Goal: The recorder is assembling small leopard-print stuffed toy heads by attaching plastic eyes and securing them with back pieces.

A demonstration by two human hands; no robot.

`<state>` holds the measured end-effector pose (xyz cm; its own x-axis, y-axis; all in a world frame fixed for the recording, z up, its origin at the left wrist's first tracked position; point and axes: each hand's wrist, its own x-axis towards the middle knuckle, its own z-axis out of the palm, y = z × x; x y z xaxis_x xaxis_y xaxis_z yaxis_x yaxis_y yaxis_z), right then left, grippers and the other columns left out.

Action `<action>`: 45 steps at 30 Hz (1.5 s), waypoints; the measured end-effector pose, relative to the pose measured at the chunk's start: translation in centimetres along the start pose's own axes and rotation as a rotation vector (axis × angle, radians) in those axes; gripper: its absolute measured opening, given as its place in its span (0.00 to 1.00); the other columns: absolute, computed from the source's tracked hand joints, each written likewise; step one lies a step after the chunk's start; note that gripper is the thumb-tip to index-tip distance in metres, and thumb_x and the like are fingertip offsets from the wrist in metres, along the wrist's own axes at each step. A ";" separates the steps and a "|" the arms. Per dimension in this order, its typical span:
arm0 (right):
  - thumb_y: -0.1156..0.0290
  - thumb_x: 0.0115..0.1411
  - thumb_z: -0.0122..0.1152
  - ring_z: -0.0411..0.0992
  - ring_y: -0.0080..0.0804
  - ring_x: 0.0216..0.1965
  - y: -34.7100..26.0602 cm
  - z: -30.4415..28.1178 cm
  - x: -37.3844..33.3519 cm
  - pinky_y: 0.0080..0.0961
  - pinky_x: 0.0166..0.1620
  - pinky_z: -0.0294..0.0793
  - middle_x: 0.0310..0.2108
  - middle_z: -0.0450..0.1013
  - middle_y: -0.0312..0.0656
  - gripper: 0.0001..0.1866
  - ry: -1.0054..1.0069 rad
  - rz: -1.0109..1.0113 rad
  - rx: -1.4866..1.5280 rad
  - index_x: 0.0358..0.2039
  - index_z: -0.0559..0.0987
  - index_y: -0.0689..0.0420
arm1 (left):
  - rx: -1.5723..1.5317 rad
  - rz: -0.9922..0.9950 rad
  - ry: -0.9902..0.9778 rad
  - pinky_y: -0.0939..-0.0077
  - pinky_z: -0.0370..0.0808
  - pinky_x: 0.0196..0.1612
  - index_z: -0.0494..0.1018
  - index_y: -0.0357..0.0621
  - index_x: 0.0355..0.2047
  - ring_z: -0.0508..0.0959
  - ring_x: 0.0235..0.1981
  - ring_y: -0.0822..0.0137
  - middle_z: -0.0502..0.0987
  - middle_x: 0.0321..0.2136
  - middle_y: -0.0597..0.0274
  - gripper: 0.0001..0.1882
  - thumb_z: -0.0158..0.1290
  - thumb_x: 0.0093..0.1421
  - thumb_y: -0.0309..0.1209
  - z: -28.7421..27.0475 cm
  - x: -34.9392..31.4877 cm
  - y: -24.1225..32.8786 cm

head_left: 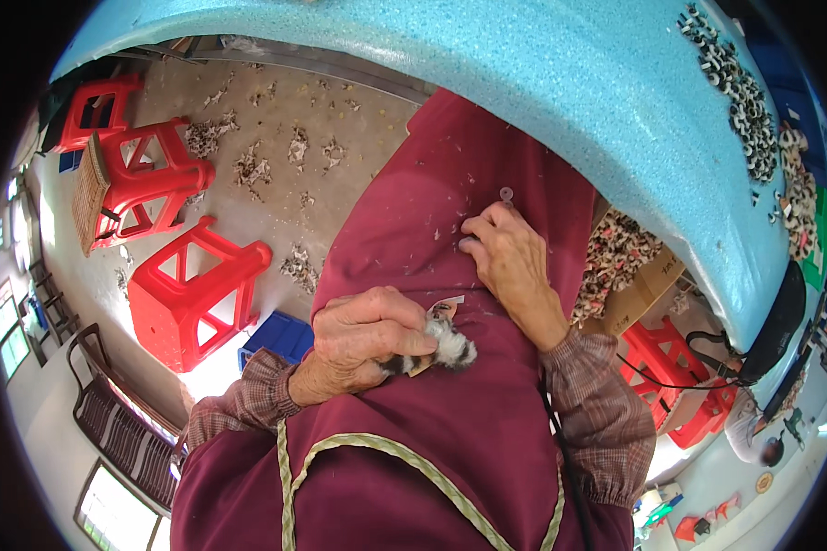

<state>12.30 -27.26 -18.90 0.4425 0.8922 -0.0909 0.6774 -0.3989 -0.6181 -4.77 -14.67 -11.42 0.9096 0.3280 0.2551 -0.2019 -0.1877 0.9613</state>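
Observation:
My left hand [369, 335] grips a small fluffy white, black and tan piece [447, 344] against the dark red apron [413, 432] on my lap. My right hand [513, 262] rests higher on the apron, its fingertips pinched near a small clear round bit [506, 194]; whether it holds it I cannot tell. Both forearms wear checked sleeves. Fine white fluff is scattered over the apron.
A speckled turquoise table edge [542, 101] arcs above my hands, with several small black-and-white pieces [749, 110] piled at its right. Red plastic stools [193, 298] and a blue crate [280, 338] stand on the floor to the left, among fluff scraps [248, 170]. More red stools [680, 386] are at right.

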 end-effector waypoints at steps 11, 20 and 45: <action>0.79 0.49 0.62 0.73 0.32 0.29 -3.9 -3.7 0.0 0.26 0.32 0.72 0.28 0.73 0.42 0.05 0.077 0.080 0.448 0.28 0.76 0.60 | -0.009 -0.026 -0.051 0.76 0.74 0.27 0.77 0.39 0.28 0.77 0.26 0.66 0.74 0.28 0.60 0.14 0.63 0.38 0.17 -0.4 0.4 0.0; 0.84 0.53 0.57 0.75 0.28 0.29 -7.1 -4.7 -1.9 0.21 0.32 0.72 0.28 0.75 0.42 0.07 -0.052 0.120 0.887 0.34 0.77 0.63 | 0.120 -0.073 0.047 0.81 0.73 0.26 0.79 0.39 0.28 0.76 0.24 0.71 0.74 0.28 0.60 0.12 0.60 0.40 0.15 -0.1 0.0 -0.1; 0.86 0.55 0.56 0.73 0.17 0.32 -7.1 -3.9 -3.0 0.13 0.36 0.72 0.30 0.76 0.40 0.05 0.018 0.433 1.188 0.31 0.77 0.65 | 0.207 -0.357 0.058 0.74 0.74 0.40 0.75 0.38 0.41 0.79 0.35 0.61 0.76 0.35 0.54 0.18 0.58 0.47 0.22 0.7 1.0 0.5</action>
<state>8.48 -27.98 -11.17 0.5096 0.7298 -0.4558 -0.4645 -0.2125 -0.8597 -3.75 -15.08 -10.81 0.8860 0.4569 -0.0794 0.2053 -0.2331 0.9505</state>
